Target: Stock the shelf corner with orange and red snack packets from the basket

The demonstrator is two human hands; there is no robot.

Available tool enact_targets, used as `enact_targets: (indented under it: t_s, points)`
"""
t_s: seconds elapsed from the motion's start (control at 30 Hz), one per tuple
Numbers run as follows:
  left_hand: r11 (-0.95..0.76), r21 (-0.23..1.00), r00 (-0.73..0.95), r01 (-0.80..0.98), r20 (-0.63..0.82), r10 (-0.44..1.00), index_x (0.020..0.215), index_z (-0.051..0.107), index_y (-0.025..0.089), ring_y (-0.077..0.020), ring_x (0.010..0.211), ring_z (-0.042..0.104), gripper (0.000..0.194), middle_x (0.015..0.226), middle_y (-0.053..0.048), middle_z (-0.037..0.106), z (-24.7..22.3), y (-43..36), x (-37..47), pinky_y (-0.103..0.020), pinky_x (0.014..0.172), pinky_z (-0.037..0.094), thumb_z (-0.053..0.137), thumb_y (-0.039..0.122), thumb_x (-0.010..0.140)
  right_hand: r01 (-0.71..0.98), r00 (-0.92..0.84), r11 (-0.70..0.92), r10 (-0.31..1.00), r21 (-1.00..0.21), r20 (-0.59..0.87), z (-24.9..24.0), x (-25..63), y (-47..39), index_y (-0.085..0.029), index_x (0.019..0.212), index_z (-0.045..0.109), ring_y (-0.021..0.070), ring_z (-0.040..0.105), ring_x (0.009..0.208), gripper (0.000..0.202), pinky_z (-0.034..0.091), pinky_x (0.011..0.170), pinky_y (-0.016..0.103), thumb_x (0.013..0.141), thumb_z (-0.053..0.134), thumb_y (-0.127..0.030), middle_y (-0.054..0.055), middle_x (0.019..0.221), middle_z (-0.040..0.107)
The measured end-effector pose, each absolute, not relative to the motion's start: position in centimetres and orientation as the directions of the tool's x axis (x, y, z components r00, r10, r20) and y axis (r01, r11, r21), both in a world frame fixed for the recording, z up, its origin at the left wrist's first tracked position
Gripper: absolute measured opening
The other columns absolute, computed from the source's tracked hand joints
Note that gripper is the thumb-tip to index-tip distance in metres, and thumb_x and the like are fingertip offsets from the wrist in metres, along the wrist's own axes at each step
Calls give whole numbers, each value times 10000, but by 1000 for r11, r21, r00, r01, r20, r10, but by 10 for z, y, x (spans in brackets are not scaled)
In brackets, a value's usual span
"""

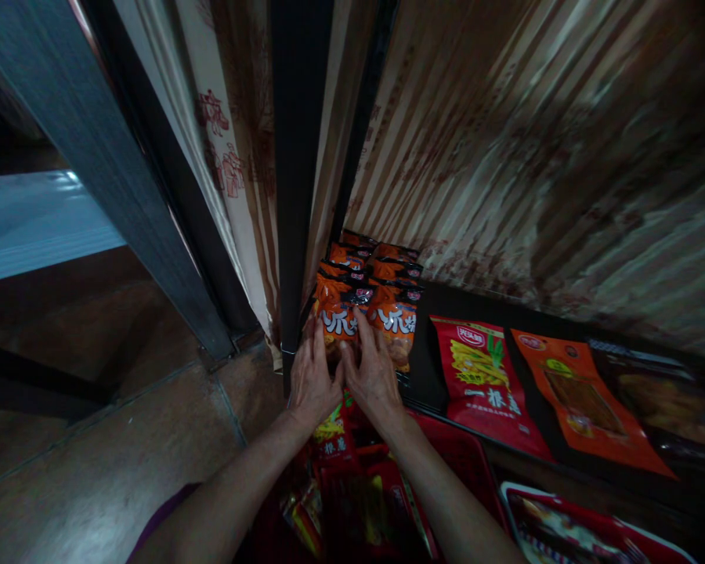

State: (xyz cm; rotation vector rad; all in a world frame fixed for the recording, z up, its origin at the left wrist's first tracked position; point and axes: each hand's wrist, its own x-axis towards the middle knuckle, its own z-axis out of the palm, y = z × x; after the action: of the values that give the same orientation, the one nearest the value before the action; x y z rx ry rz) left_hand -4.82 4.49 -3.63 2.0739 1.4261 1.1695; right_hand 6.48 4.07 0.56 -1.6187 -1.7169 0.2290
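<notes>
Two rows of orange and black snack bags (395, 317) stand on a dark shelf against a post. My left hand (316, 377) grips the left edge of the front-left orange snack bag (338, 319). On the same bag's right side lies my right hand (371, 374), its index finger on the front and its thumb near the lower middle. The bag's lower part is partly covered by my hands. Below my wrists, a red basket (455, 439) holds red snack bags (332, 442) and other packets.
To the right on the shelf lie a red snack bag (482, 380), an orange packet (591, 395) and a dark packet (673, 399). A white-rimmed red tray (611, 525) sits lower right. Crinkled printed sheeting (493, 157) hangs behind; a dark post (299, 157) rises at left above the tiled floor (170, 439).
</notes>
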Motion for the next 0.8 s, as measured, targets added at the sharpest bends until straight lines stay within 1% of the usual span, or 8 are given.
enact_targets:
  t_s: [0.13, 0.27, 0.37, 0.43, 0.53, 0.63, 0.73, 0.8]
  points:
    - [-396, 689, 126, 607, 408, 904, 1481, 90, 113, -231, 1442, 168, 670, 1550, -184, 196, -39, 47, -46, -447, 1142, 272, 380, 334, 919, 798, 65, 196, 912, -570, 405, 4, 65, 37, -224, 1451, 310, 271, 482, 1214, 567, 427, 1003, 481, 903, 432, -306, 141, 1324, 483]
    - [-373, 702, 108, 607, 392, 914, 1482, 90, 127, -244, 1439, 179, 710, 1547, -176, 211, -38, 46, -44, -459, 1139, 280, 434, 301, 886, 864, 124, 162, 850, -477, 513, 13, 74, 43, -259, 1383, 424, 276, 435, 1278, 493, 385, 1037, 498, 895, 448, -323, 113, 1392, 449]
    - [-364, 709, 96, 604, 388, 917, 1482, 105, 133, -247, 1433, 199, 734, 1542, -168, 230, -36, 45, -42, -455, 1133, 292, 462, 262, 854, 877, 164, 154, 795, -456, 584, 31, 91, 69, -225, 1325, 490, 255, 455, 1262, 447, 385, 1045, 456, 889, 426, -304, 107, 1347, 511]
    - [-355, 714, 84, 603, 386, 919, 1477, 133, 118, -251, 1429, 213, 727, 1532, -174, 254, -35, 45, -42, -453, 1131, 292, 467, 274, 850, 893, 164, 139, 785, -428, 597, 44, 106, 94, -188, 1290, 521, 254, 490, 1224, 435, 377, 1048, 448, 873, 419, -261, 112, 1293, 566]
    - [-340, 719, 75, 607, 374, 925, 1466, 169, 93, -260, 1422, 232, 710, 1519, -189, 277, -34, 45, -42, -454, 1129, 294, 466, 290, 852, 918, 135, 118, 804, -378, 579, 61, 128, 134, -178, 1225, 572, 270, 528, 1183, 415, 399, 1016, 465, 838, 429, -218, 113, 1262, 597]
    - [-330, 716, 82, 615, 358, 930, 1468, 171, 114, -256, 1415, 254, 700, 1519, -176, 284, -34, 45, -43, -449, 1120, 313, 462, 295, 857, 940, 139, 64, 825, -335, 547, 71, 149, 165, -158, 1158, 626, 281, 572, 1132, 395, 433, 977, 452, 810, 444, -192, 111, 1192, 647]
    - [-333, 709, 85, 622, 361, 929, 1468, 172, 121, -254, 1417, 248, 704, 1522, -170, 280, -35, 46, -43, -447, 1124, 309, 468, 299, 855, 952, 201, -70, 876, -297, 439, 75, 165, 185, -155, 1075, 683, 278, 630, 1040, 354, 475, 916, 412, 800, 462, -179, 106, 1087, 701]
    - [-341, 703, 86, 624, 371, 924, 1464, 182, 106, -257, 1422, 234, 700, 1523, -178, 276, -36, 47, -42, -450, 1130, 299, 469, 297, 854, 963, 201, -113, 906, -246, 373, 77, 171, 194, -157, 1047, 699, 275, 642, 1016, 332, 492, 877, 383, 814, 464, -186, 112, 1081, 706]
